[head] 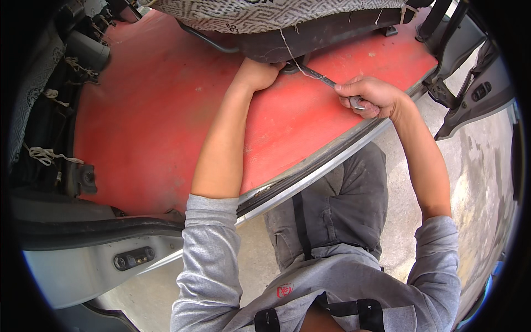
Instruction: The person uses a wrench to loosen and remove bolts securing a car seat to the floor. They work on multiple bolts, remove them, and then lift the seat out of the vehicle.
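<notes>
My right hand (pixel 371 97) grips one end of a long combination wrench (pixel 317 75). The wrench slants up and left, its far end reaching the foot of a seat mount (pixel 290 68) under the vehicle seat (pixel 282 45). My left hand (pixel 261 74) is at that same mount, its fingers partly hidden beneath the seat's dark lower trim; whether they hold anything cannot be seen. A loose white string (pixel 288 43) hangs from the patterned seat cover (pixel 269 16) and crosses the wrench.
Red floor covering (pixel 166 116) lines the vehicle. A metal door sill (pixel 298 182) runs along its near edge. At left are another seat's base with tied cords (pixel 45 155) and a door-frame latch part (pixel 133 258). An open door (pixel 477 99) stands at right above concrete ground (pixel 477 174).
</notes>
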A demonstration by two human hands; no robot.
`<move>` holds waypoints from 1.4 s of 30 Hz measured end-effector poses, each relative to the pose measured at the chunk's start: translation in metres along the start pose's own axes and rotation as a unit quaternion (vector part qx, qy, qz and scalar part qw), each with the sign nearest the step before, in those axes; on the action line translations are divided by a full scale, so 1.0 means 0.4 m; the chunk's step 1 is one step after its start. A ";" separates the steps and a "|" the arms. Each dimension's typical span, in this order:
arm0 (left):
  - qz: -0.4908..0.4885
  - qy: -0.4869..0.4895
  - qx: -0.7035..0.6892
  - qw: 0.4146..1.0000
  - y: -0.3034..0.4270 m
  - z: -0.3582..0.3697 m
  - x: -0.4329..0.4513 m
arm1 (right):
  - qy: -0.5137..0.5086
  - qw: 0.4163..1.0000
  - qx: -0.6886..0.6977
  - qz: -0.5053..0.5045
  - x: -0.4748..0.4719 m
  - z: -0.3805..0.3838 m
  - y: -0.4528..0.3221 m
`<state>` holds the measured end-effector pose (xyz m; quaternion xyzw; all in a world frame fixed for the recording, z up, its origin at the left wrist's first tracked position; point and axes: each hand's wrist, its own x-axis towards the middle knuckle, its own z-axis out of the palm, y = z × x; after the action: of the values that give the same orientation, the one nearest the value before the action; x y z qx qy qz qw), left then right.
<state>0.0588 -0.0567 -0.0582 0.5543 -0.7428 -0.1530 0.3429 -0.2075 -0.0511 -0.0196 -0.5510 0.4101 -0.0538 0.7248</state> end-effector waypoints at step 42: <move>0.035 0.029 0.002 0.999 -0.029 0.011 0.005 | -0.020 1.000 0.019 0.010 0.003 0.043 0.015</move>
<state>0.0637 -0.0632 -0.0678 0.5326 -0.7518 -0.1234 0.3686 -0.1976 -0.0363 -0.0245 -0.5341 0.4004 -0.0432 0.7433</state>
